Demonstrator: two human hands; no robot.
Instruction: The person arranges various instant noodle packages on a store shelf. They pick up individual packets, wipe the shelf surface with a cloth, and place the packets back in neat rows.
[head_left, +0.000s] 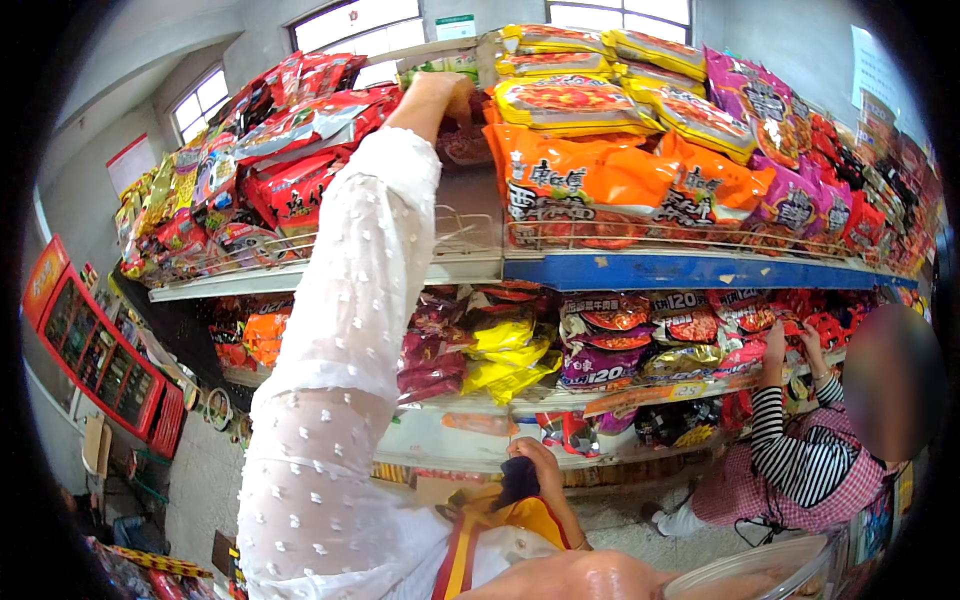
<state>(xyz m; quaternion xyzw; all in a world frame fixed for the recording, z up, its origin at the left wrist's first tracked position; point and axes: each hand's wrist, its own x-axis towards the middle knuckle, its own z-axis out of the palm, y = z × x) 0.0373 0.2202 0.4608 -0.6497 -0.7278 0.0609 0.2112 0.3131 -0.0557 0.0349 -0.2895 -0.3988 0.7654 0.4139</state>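
Observation:
My left hand, at the end of a sheer white sleeve with small tufts, reaches into a gap on the top shelf. Its fingers point down beside a dark red packet; whether they grip it cannot be told. Green packaging lies just behind this hand. Low in front of my body, my right hand is closed around a dark cloth, near a yellow and red strap. Red noodle packets lie left of the gap, with yellow packets and orange packets stacked to its right.
A wire guard and a blue shelf edge run across the front. Lower shelves hold yellow packets and purple packets. At right, another person in a striped top has both hands at the packets. A red display cabinet stands left.

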